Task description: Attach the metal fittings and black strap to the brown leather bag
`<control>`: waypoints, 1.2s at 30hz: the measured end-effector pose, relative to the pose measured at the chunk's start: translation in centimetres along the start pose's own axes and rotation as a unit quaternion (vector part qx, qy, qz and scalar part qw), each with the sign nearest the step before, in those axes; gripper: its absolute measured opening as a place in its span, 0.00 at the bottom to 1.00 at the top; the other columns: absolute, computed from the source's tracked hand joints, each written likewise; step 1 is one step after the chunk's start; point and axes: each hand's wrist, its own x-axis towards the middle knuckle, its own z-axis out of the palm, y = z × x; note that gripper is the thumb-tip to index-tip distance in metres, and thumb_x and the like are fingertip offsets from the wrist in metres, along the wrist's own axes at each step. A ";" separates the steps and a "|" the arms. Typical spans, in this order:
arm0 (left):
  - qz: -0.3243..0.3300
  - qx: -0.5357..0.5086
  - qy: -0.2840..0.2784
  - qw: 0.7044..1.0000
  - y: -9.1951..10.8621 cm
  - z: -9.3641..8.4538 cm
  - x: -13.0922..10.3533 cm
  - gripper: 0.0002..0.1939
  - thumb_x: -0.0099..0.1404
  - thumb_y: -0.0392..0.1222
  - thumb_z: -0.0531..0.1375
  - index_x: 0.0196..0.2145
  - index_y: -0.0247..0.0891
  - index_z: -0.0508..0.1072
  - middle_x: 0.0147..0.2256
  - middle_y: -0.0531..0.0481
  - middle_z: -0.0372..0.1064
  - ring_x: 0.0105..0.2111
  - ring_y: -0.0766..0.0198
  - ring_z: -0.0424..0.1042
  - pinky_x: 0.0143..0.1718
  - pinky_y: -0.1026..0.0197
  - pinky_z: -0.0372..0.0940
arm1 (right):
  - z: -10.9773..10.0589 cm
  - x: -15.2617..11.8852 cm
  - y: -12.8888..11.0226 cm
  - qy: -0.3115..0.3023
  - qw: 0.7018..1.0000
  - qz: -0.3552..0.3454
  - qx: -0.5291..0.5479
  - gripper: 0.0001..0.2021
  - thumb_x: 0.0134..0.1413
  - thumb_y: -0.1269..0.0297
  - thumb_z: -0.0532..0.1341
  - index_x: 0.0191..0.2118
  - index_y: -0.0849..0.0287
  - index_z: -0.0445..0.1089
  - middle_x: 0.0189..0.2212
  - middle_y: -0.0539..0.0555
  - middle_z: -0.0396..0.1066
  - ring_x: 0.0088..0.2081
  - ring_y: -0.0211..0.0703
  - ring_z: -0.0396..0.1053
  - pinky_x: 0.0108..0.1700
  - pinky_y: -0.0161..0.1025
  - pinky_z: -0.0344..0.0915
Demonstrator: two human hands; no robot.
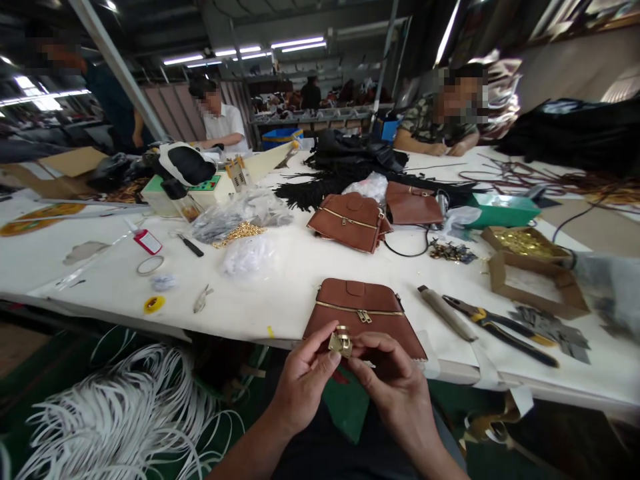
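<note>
My left hand (pixel 305 380) pinches a small gold-coloured metal bag clasp (pixel 341 341) between thumb and fingers. From the other side my right hand (pixel 395 380) closes its fingertips on the same clasp. Both hands are held just off the table's front edge. Right behind them lies a brown handbag (pixel 360 300) with a brass zipper across its front; its lower part is partly covered by my hands. To the right of this bag are pliers (pixel 500 327) with black and yellow handles and a flat grey-brown bar (pixel 447 312).
More brown bags (pixel 345 223) lie further back beside black fringed material (pixel 345 173). Cardboard boxes (pixel 540 287) with metal parts stand at right. A red-labelled bottle (pixel 146 240) and gold chain (pixel 240 233) lie left. White strips (pixel 120 413) are heaped below. Several people sit or stand beyond.
</note>
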 end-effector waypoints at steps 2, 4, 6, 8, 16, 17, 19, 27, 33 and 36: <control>0.002 0.003 -0.016 1.000 -0.2 -0.1 -0.2 0.42 0.57 0.59 0.62 0.66 0.46 0.58 0.62 0.44 0.63 0.39 0.78 0.76 0.37 0.76 0.77 | -0.3 0.0 -0.4 -0.002 0.993 0.083 0.084 0.20 0.57 0.62 0.67 0.53 0.58 0.66 0.44 0.54 0.69 0.43 0.33 0.73 0.44 0.31 0.75; 0.005 0.001 -0.033 0.999 -0.4 -0.2 -0.4 0.41 0.58 0.58 0.61 0.66 0.46 0.58 0.62 0.43 0.63 0.39 0.77 0.77 0.38 0.74 0.77 | -0.5 0.3 -1.1 -0.010 0.981 0.144 0.130 0.26 0.55 0.58 0.69 0.57 0.59 0.66 0.46 0.57 0.69 0.43 0.34 0.72 0.43 0.31 0.74; 0.004 0.003 -0.050 0.999 -0.6 -0.4 -0.5 0.40 0.59 0.57 0.61 0.66 0.45 0.57 0.63 0.42 0.61 0.40 0.76 0.77 0.39 0.72 0.78 | -0.8 0.7 -2.0 -0.045 0.972 0.174 0.150 0.27 0.55 0.56 0.69 0.57 0.61 0.67 0.47 0.58 0.69 0.41 0.35 0.72 0.41 0.33 0.74; 0.000 0.013 -0.067 0.998 -0.6 -0.5 -0.6 0.40 0.59 0.57 0.61 0.66 0.44 0.57 0.63 0.40 0.62 0.40 0.75 0.77 0.39 0.71 0.78 | -1.0 0.9 -2.8 -0.092 0.966 0.180 0.160 0.22 0.57 0.56 0.67 0.53 0.63 0.69 0.44 0.57 0.70 0.35 0.33 0.71 0.38 0.34 0.73; -0.012 0.057 -0.044 0.997 0.4 -0.8 -1.1 0.41 0.55 0.57 0.65 0.61 0.35 0.62 0.48 0.42 0.73 0.38 0.76 0.77 0.39 0.76 0.76 | -1.5 0.3 -2.6 -0.047 0.998 0.035 -0.001 0.08 0.58 0.62 0.67 0.43 0.55 0.76 0.44 0.52 0.72 0.47 0.32 0.73 0.48 0.28 0.72; -0.012 0.068 -0.031 0.997 0.5 -0.8 -1.2 0.41 0.54 0.57 0.66 0.60 0.36 0.63 0.49 0.42 0.73 0.39 0.77 0.77 0.39 0.77 0.76 | -1.5 0.1 -2.6 -0.034 0.998 -0.009 -0.042 0.07 0.59 0.65 0.66 0.43 0.53 0.76 0.43 0.50 0.72 0.47 0.30 0.72 0.48 0.28 0.71; -0.007 0.086 -0.006 0.996 0.7 -0.9 -1.3 0.39 0.52 0.58 0.67 0.58 0.38 0.66 0.54 0.44 0.71 0.41 0.77 0.77 0.39 0.78 0.76 | -1.4 -0.3 -2.7 -0.014 0.984 -0.121 -0.133 0.11 0.57 0.72 0.66 0.45 0.51 0.75 0.42 0.49 0.71 0.46 0.27 0.71 0.47 0.27 0.70; 0.035 0.072 0.007 0.997 0.9 -0.7 -1.8 0.34 0.51 0.53 0.69 0.54 0.39 0.71 0.58 0.46 0.68 0.43 0.79 0.77 0.42 0.80 0.77 | -1.5 -1.7 -3.7 -0.011 0.905 -0.326 -0.272 0.22 0.49 0.82 0.67 0.49 0.58 0.71 0.42 0.54 0.71 0.44 0.33 0.66 0.44 0.37 0.66; 0.039 0.059 0.008 0.997 0.8 -0.5 -2.1 0.35 0.50 0.52 0.70 0.54 0.36 0.71 0.60 0.45 0.66 0.43 0.79 0.77 0.42 0.79 0.77 | -1.7 -1.7 -3.9 -0.011 0.901 -0.342 -0.265 0.23 0.46 0.84 0.67 0.49 0.60 0.71 0.41 0.54 0.71 0.44 0.33 0.67 0.45 0.37 0.67; 0.039 0.053 -0.003 0.998 0.9 -0.5 -2.2 0.35 0.51 0.51 0.69 0.54 0.35 0.70 0.60 0.43 0.67 0.38 0.80 0.77 0.40 0.78 0.77 | -1.6 -2.0 -3.7 -0.006 0.915 -0.324 -0.241 0.22 0.45 0.85 0.67 0.46 0.61 0.70 0.41 0.54 0.71 0.45 0.33 0.67 0.45 0.37 0.68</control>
